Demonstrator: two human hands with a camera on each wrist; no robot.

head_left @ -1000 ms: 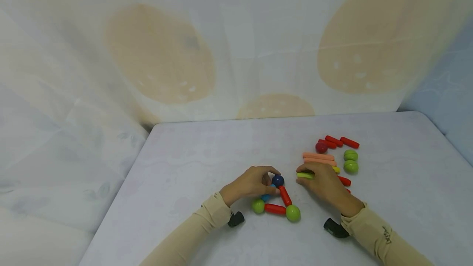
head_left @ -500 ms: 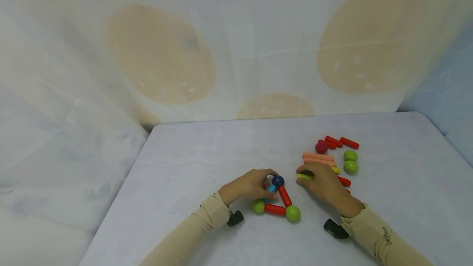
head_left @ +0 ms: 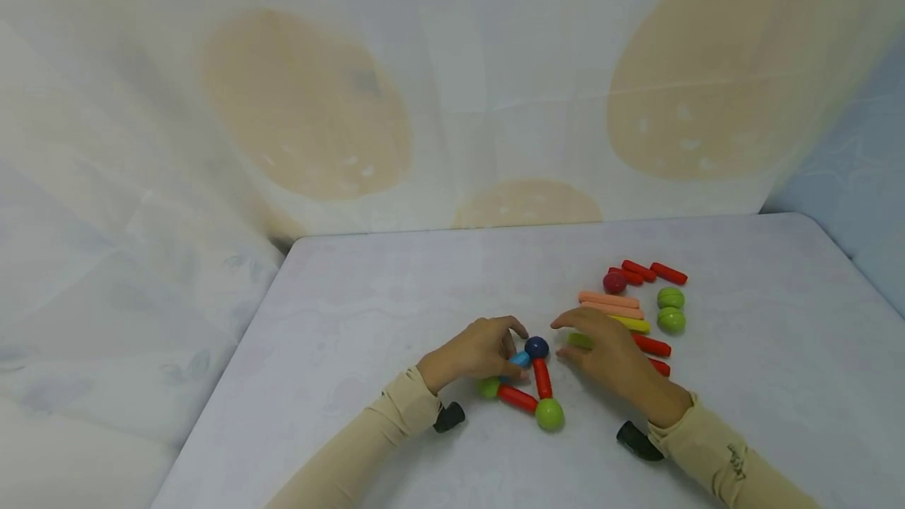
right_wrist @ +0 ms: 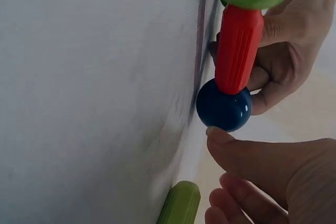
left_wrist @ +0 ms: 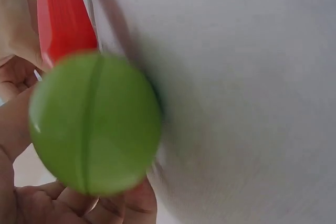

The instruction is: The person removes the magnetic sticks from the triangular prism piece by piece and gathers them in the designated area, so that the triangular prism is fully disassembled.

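A flat triangle lies on the white table [head_left: 396,289]: a dark blue ball [head_left: 536,347] [right_wrist: 224,104], two red sticks [head_left: 541,378] [head_left: 518,397] and two green balls [head_left: 549,414] [head_left: 488,388]. My left hand [head_left: 511,349] pinches a light blue stick [head_left: 521,357] joined to the blue ball. My right hand [head_left: 566,338] hovers just right of that ball with its fingers spread. A green stick [head_left: 580,340] [right_wrist: 180,203] lies on the table under them. The left wrist view is filled by a green ball [left_wrist: 94,124] and a red stick [left_wrist: 65,22].
Loose pieces lie right of my right hand: two salmon sticks [head_left: 610,299], a yellow stick [head_left: 632,324], several red sticks [head_left: 652,346], a red ball [head_left: 614,283] and two green balls [head_left: 671,319]. Draped cloth [head_left: 304,100] rises behind the table and falls at its left edge.
My right hand has let go of the green stick and spread its fingers toward the blue ball. The triangle has turned a little, its near green ball shifting left.
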